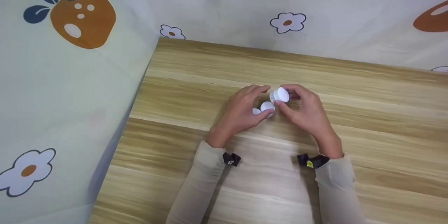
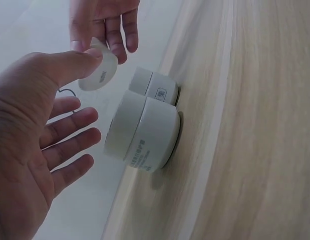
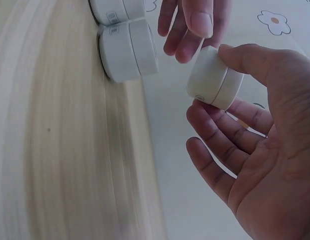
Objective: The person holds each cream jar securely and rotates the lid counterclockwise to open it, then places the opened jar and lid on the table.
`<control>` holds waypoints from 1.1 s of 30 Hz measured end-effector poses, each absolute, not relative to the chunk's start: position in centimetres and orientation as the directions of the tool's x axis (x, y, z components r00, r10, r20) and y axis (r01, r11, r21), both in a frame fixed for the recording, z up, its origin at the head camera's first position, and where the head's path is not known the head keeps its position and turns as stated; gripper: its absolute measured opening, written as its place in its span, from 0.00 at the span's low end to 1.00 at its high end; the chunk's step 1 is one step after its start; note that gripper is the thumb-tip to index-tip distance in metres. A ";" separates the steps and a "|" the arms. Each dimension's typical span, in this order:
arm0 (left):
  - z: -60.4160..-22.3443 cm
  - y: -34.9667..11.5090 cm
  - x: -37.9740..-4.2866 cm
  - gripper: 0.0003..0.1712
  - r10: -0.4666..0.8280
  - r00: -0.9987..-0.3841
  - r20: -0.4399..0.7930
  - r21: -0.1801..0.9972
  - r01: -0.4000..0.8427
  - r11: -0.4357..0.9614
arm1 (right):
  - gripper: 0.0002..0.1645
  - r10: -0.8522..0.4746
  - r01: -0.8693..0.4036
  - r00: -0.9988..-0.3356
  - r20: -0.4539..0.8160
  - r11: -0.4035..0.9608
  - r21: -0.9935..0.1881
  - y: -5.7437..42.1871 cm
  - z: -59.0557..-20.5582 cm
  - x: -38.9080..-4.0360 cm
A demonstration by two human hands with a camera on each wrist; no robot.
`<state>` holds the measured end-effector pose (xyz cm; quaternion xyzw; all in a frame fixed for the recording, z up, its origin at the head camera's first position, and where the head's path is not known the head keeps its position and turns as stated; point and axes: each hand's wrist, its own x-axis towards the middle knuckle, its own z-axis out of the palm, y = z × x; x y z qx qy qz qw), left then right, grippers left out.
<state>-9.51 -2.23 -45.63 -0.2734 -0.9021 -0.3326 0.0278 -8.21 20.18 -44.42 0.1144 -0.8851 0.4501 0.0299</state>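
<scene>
Three small white lidded jars are in view. My right hand pinches one jar between thumb and fingers, tilted and raised off the table, as the right wrist view shows of the jar. The other two, a nearer jar and a farther jar, stand side by side on the wooden table. My left hand is beside these two with its thumb and fingers spread and holds nothing. Its thumb overlaps the raised jar in the left wrist view; whether they touch I cannot tell. Small dark print marks the jars.
The wood-grain table extends to both sides of my arms. Behind its back edge and along its left edge hangs a pale cloth printed with flowers and orange fruit. Dark wrist cameras sit at my cuffs.
</scene>
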 end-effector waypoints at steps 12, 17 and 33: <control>-45.4 -1.9 -9.6 0.31 0.481 -0.839 0.255 0.575 0.532 0.622 | 0.26 -0.199 -0.248 -0.966 0.165 0.532 -0.809 19.1 -43.9 -8.1; -45.3 -1.9 -9.7 0.29 0.474 -0.842 0.256 0.585 0.526 0.617 | 0.27 -0.205 -0.256 -0.964 0.171 0.523 -0.813 18.9 -43.7 -8.0; -45.3 -2.1 -9.6 0.25 0.461 -0.842 0.280 0.613 0.527 0.589 | 0.31 -0.191 -0.281 -0.959 0.210 0.542 -0.792 18.7 -43.6 -7.7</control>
